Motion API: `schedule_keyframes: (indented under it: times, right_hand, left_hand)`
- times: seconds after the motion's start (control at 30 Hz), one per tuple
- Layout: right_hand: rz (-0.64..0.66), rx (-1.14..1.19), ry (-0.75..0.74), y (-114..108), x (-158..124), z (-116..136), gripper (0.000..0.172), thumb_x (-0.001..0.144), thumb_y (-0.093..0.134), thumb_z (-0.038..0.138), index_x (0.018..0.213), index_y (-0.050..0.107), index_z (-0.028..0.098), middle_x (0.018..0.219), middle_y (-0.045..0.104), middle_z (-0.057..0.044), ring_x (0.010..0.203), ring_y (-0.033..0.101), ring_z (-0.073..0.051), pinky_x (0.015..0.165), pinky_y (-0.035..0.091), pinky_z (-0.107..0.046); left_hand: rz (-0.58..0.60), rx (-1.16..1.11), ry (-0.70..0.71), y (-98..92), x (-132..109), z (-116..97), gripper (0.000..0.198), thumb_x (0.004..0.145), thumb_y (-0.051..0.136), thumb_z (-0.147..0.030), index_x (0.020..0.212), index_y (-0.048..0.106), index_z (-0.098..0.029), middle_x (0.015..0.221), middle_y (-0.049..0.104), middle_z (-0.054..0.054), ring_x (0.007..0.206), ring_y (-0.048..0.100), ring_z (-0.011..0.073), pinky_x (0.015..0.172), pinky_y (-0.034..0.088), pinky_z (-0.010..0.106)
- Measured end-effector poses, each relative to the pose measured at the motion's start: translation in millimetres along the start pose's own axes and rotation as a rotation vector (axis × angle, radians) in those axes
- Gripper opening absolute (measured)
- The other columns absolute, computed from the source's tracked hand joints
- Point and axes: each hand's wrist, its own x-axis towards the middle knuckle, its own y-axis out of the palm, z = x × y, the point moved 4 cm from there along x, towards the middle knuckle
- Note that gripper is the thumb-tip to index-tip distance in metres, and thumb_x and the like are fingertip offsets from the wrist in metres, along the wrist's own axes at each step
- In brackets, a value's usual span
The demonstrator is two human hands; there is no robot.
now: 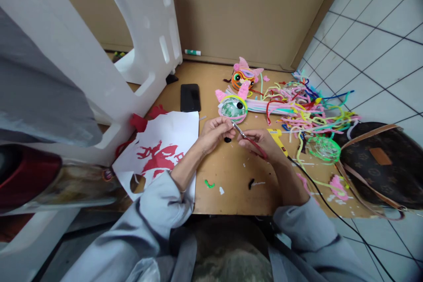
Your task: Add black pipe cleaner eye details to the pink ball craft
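Observation:
My right hand (261,143) is closed round red-handled scissors (248,139), whose blades point up-left toward my left hand (214,132). My left hand's fingers are pinched together at the blade tips; what they hold is too small to make out. Just beyond both hands lies a round green craft face (233,108) with a black eye and pink ears. A small black piece (227,139) lies on the board between my hands.
An orange and pink owl-like craft (243,76) and a heap of coloured pipe cleaners (297,103) lie at the far right. A yellow glue gun (276,137), a black phone (190,97), white paper with red shapes (161,154) and a brown bag (380,163) surround the board.

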Motion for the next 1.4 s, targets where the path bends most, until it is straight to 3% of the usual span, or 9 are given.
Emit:
schedule_keyframes:
  times: [0.8,1.0,1.4]
  right_hand:
    - [-0.038,-0.002,-0.017,0,2,-7,0.043,0.063,0.076,0.053,0.077,0.062,0.014,0.050,0.038,0.009,0.043,0.029,-0.004,0.042,0.021,-0.020]
    - [-0.114,0.032,-0.019,1,4,-8,0.042,0.062,0.076,0.052,0.076,0.062,0.015,0.049,0.039,0.008,0.041,0.030,-0.004,0.040,0.022,-0.019]
    - [-0.144,0.020,-0.046,2,8,-16,0.044,0.061,0.076,0.055,0.077,0.064,0.016,0.052,0.042,0.007,0.044,0.031,-0.005,0.041,0.025,-0.020]
  left_hand:
    - [-0.040,-0.004,-0.009,-3.0,2,3,0.030,0.061,0.080,-0.034,0.069,0.062,-0.012,0.059,0.065,0.001,0.052,0.058,0.0076,0.056,0.050,0.020]
    - [-0.071,-0.080,0.002,0.1,1,2,0.036,0.059,0.083,-0.038,0.073,0.062,-0.012,0.070,0.068,0.002,0.055,0.061,0.0076,0.053,0.049,0.018]
    - [-0.087,-0.039,0.054,3.0,0,8,0.037,0.060,0.082,-0.038,0.075,0.060,-0.013,0.057,0.063,-0.001,0.050,0.056,0.0067,0.054,0.045,0.019]
